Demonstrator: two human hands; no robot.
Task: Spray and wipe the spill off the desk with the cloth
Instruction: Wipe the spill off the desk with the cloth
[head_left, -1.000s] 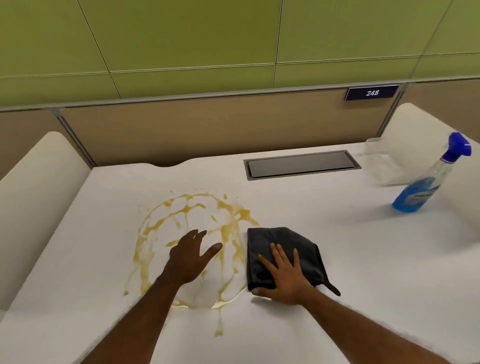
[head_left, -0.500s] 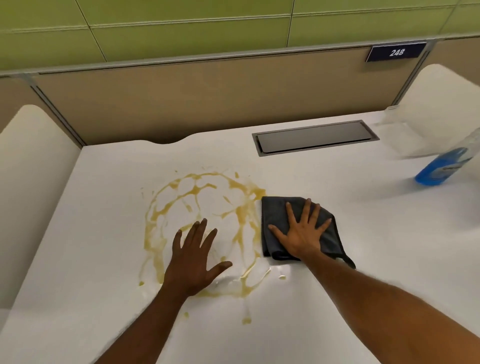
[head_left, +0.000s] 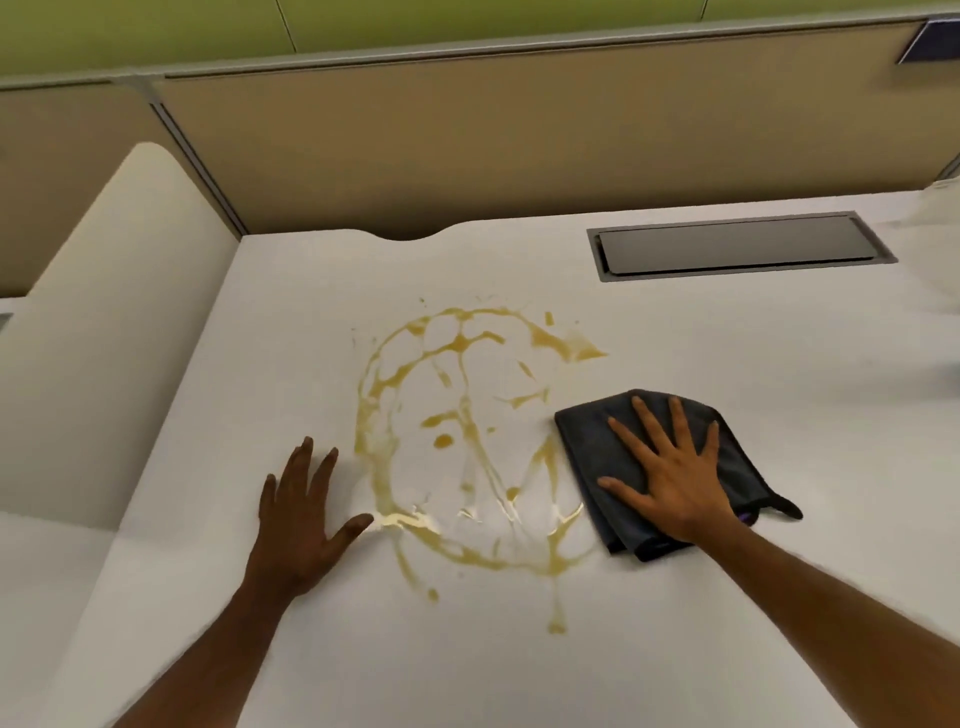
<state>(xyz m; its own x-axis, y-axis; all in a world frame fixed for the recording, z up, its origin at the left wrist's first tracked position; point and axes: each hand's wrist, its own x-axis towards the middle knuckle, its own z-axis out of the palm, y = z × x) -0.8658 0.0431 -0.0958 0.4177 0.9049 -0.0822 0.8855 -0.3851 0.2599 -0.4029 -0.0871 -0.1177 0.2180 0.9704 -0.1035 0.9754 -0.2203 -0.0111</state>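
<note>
A yellow-brown spill (head_left: 470, 441) spreads in a rough ring over the middle of the white desk (head_left: 727, 597). A folded dark grey cloth (head_left: 587, 447) lies just right of the spill, its left edge touching the wet streaks. My right hand (head_left: 670, 478) presses flat on the cloth with fingers spread. Flat on the desk at the spill's left edge lies my left hand (head_left: 301, 514), its thumb tip reaching the liquid. The spray bottle is out of view.
A grey cable hatch (head_left: 737, 247) is set into the desk at the back right. A beige partition (head_left: 519, 140) closes the back. A cream side panel (head_left: 104, 332) borders the left. A pale blurred object shows at the right edge (head_left: 945, 244).
The view has shifted left, putting the spray bottle out of frame. My left hand has moved off the spill to its left edge. The cloth under my right hand stays beside the spill.
</note>
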